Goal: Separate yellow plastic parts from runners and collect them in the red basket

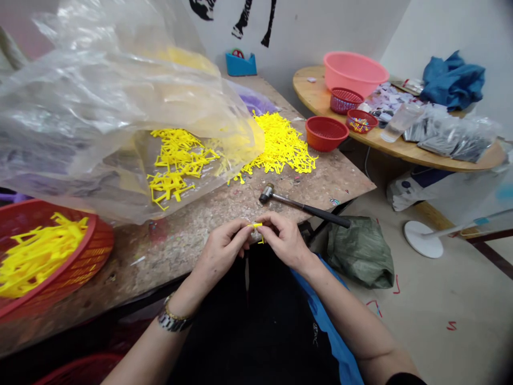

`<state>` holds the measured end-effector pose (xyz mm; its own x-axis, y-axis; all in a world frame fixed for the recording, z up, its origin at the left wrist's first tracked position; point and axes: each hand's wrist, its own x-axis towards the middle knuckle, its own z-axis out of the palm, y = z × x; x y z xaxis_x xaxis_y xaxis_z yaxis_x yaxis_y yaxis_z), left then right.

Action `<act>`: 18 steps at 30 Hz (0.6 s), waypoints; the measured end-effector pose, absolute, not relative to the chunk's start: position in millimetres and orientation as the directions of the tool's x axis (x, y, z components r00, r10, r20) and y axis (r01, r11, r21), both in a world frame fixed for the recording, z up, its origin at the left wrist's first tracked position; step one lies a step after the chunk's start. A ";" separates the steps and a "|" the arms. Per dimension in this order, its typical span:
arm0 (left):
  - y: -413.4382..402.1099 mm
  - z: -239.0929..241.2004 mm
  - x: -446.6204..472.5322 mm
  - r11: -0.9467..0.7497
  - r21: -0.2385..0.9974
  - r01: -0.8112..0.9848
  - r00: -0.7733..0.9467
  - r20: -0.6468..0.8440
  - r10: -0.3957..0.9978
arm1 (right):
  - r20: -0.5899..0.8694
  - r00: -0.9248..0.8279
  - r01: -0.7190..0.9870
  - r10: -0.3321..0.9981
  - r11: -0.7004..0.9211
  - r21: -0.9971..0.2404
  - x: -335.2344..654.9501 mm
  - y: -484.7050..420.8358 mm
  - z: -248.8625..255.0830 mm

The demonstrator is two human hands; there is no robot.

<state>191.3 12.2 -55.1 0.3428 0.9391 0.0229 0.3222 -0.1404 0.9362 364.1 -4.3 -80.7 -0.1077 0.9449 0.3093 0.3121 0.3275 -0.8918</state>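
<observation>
Between my two hands, at the front edge of the worktable (192, 219), is a small yellow plastic piece (255, 225). My left hand (224, 247) pinches its left end with thumb and finger. The thumb and fingers of my right hand (285, 238) close on its right end, and a bit of yellow shows below them. Just behind my hands lies a hammer (292, 202), its dark handle reaching to the right past the table edge. A heap of similar yellow plastic pieces (280, 144) lies farther back, with more under a clear plastic bag (120, 101).
A red basket (102, 246) of yellow pieces stands at left. Behind the heap are a red bowl (326, 133) and a blue tape dispenser (241, 64). A round wooden table (310, 88) at right bears a pink basin (355, 75) and bagged items. A green sack (360, 251) lies on the floor.
</observation>
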 end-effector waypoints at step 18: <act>9.9 -65.7 194.9 -0.145 0.946 0.291 0.311 0.050 0.949 | 0.339 -0.117 0.344 0.933 0.358 -0.868 366.5 -10.7 -73.0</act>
<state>194.9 9.9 -65.7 0.3113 0.9490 0.0495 0.2908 -0.1448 0.9458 366.5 -10.7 -73.0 -0.1172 0.9334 0.3391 0.3443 0.3585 -0.8677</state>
